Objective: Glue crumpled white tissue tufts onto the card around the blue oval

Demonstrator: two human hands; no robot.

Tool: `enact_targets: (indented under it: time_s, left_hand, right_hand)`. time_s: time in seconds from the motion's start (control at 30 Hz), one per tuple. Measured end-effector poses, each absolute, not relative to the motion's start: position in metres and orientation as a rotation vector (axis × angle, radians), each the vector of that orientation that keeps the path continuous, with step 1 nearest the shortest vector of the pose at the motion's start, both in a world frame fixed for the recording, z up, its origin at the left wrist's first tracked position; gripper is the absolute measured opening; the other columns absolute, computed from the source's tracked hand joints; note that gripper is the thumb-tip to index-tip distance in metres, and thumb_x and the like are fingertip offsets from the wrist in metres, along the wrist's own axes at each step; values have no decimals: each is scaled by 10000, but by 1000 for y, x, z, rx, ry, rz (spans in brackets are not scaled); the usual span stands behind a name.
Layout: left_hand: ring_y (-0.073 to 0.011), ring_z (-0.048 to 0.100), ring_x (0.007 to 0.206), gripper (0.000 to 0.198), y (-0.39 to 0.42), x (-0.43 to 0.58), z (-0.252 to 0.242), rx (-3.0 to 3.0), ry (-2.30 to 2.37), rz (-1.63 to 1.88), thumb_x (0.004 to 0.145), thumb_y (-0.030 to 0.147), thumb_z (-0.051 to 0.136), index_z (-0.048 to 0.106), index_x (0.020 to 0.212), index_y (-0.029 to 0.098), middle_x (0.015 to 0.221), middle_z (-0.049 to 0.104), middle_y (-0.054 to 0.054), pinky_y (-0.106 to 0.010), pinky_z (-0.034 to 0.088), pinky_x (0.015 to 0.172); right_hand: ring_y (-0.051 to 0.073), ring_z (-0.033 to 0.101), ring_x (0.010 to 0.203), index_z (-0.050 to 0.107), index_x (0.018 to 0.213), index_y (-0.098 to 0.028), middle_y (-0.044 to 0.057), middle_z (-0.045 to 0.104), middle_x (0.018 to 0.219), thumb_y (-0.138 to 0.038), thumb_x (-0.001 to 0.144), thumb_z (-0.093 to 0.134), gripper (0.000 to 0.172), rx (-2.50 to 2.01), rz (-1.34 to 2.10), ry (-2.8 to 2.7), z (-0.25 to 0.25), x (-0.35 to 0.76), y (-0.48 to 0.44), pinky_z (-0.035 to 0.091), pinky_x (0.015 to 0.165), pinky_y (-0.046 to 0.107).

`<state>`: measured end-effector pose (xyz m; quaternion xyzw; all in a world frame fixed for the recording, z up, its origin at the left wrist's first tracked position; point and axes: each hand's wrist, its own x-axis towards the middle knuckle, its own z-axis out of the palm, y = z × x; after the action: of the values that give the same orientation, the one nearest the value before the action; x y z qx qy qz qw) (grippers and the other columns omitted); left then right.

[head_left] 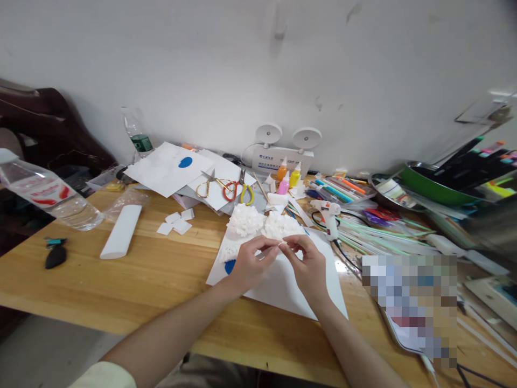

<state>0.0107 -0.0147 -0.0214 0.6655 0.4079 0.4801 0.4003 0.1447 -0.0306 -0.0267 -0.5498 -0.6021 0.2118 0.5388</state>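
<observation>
Between the left hand and right hand, both nearly closed and equally near, a small white piece is pinched, its long axis indiscernible; white fluffy clumps are set just beyond.

The small white piece between the fingers is mostly hidden; a flat device is masked by pixelation; a large bottle is clipped at left.
</observation>
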Motion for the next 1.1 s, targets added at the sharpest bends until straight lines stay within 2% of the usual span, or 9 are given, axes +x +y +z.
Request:
enact_targets:
  time_s: [0.1, 0.23, 0.33, 0.5, 0.7, 1.1]
  left_hand:
    - [-149, 585, 756, 147, -15, 11, -20, 1596, 1037, 1178, 753, 251, 562, 662, 805, 157, 806, 665, -49, -248, 453, 690]
    - [-168, 596, 790, 190, -15, 10, -17, 1450, 984, 1100, 754, 271, 562, 667, 852, 147, 844, 674, -68, -269, 461, 714]
    - [-171, 596, 799, 208, -14, 10, -17, 1431, 965, 1084, 755, 292, 564, 667, 874, 156, 862, 674, -65, -272, 462, 714]
    - [-159, 582, 771, 205, -12, 10, -20, 1463, 1005, 1118, 745, 329, 584, 651, 847, 164, 835, 660, -51, -262, 451, 700]
    - [-143, 551, 730, 212, -12, 9, -20, 1481, 1020, 1155, 753, 368, 573, 619, 776, 162, 766, 625, -31, -247, 425, 674]
    - [-127, 524, 722, 164, -14, 9, -16, 1547, 989, 1183, 791, 313, 515, 554, 747, 160, 728, 563, -10, -226, 409, 670]
  right_hand:
    - [157, 536, 730, 626, 815, -213, 22, 584, 772, -231, 771, 591, 60, -1253, 355, -1493, -28, 144, -31, 444, 646, 295]
    - [168, 528, 744, 648, 813, -223, 27, 583, 745, -159, 759, 600, 97, -1175, 99, -1536, -30, 143, -30, 442, 679, 320]
    - [174, 523, 746, 633, 790, -212, 32, 576, 743, -152, 756, 598, 77, -1174, 56, -1532, -30, 142, -30, 435, 685, 327]
    - [166, 515, 742, 584, 777, -201, 27, 554, 754, -207, 781, 566, 20, -1178, 399, -1489, -28, 142, -31, 419, 660, 304]
    - [133, 483, 661, 605, 715, -208, -10, 555, 684, -272, 741, 617, 70, -1145, 909, -1253, -30, 144, -29, 389, 624, 270]
    - [143, 505, 704, 657, 697, -212, 2, 581, 702, -262, 688, 666, 51, -1094, 1024, -1151, -29, 143, -29, 397, 659, 283]
